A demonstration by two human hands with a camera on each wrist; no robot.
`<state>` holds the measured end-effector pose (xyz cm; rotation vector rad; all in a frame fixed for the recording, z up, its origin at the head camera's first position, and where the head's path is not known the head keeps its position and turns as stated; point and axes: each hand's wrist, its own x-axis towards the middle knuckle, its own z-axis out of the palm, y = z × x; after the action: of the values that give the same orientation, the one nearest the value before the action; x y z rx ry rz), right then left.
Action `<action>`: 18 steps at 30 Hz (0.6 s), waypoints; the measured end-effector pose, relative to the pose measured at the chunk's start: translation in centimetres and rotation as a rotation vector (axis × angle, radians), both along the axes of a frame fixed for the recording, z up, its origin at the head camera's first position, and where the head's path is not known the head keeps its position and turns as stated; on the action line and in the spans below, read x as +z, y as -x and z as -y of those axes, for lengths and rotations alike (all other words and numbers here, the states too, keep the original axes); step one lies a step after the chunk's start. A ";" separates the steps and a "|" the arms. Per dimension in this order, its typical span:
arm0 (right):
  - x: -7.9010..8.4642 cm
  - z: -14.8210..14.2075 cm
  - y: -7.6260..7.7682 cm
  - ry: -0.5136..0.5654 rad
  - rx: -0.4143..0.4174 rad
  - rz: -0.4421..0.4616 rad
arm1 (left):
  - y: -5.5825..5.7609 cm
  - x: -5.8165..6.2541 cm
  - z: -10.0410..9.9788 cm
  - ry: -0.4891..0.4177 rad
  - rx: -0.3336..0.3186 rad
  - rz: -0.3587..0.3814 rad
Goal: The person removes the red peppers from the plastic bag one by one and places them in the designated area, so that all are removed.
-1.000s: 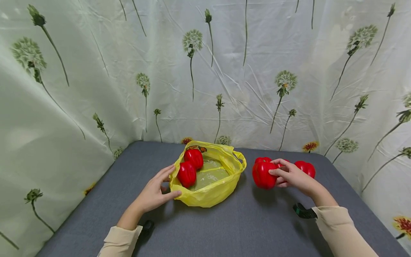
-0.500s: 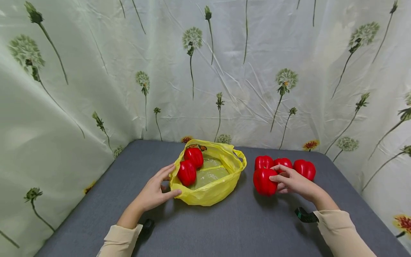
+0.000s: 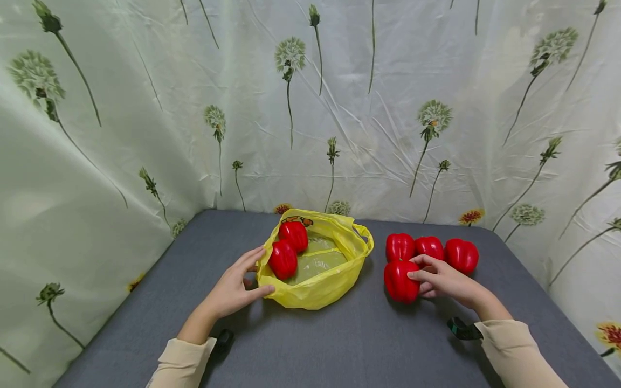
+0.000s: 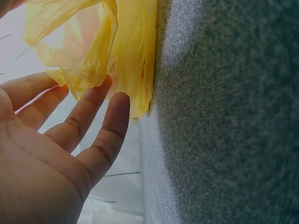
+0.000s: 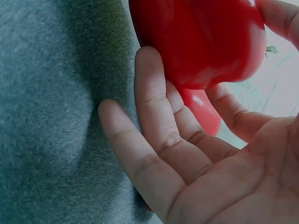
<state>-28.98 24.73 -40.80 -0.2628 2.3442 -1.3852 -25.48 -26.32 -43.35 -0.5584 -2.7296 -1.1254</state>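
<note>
Placing, apparently, a red bell pepper (image 3: 401, 282) toward the right edge of the desk (image 3: 339, 345), the right hand (image 3: 448, 281) pinches it; the spread left hand (image 3: 232, 287) touches the yellow plastic bag (image 3: 315, 294). Gentle release seems needed next.

A pale, dandelion-printed curtain (image 3: 359, 124) fills the frame's upper half, behind a dark grey fabric-covered table (image 3: 339, 345) spanning the lower centre.
</note>
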 end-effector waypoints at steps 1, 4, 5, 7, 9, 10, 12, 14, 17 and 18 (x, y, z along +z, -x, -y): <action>-0.1 0.0 0.0 0.002 0.002 0.001 | 0.0 0.0 0.0 0.001 0.000 0.001; -0.2 0.0 0.0 0.007 -0.001 0.010 | 0.0 0.0 0.0 0.001 0.001 0.002; -0.3 -0.1 0.0 0.008 0.000 0.011 | 0.0 0.0 0.0 0.001 0.001 0.003; -0.5 -0.2 0.0 0.004 0.002 0.012 | 0.0 0.0 0.0 0.001 0.001 0.003; -0.7 -0.2 0.1 -0.006 0.001 0.015 | 0.0 0.0 0.0 -0.001 0.000 0.004; -0.8 -0.2 0.1 -0.013 -0.004 0.020 | 0.0 0.0 0.0 -0.002 -0.001 0.004; -1.0 -0.2 0.1 -0.024 -0.004 0.022 | 0.0 0.0 0.0 -0.002 -0.002 0.003; -1.1 -0.2 0.1 -0.029 -0.009 0.030 | 0.0 0.0 0.0 -0.003 -0.004 0.002; -1.2 -0.1 0.1 -0.024 -0.021 0.042 | 0.0 0.0 0.0 0.001 -0.002 0.004; -1.2 -0.1 0.2 -0.020 -0.025 0.047 | 0.0 0.1 0.0 0.001 0.000 0.006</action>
<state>-29.14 24.86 -41.96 -0.1943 2.3290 -1.3640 -25.43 -26.29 -43.30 -0.5561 -2.7357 -1.1271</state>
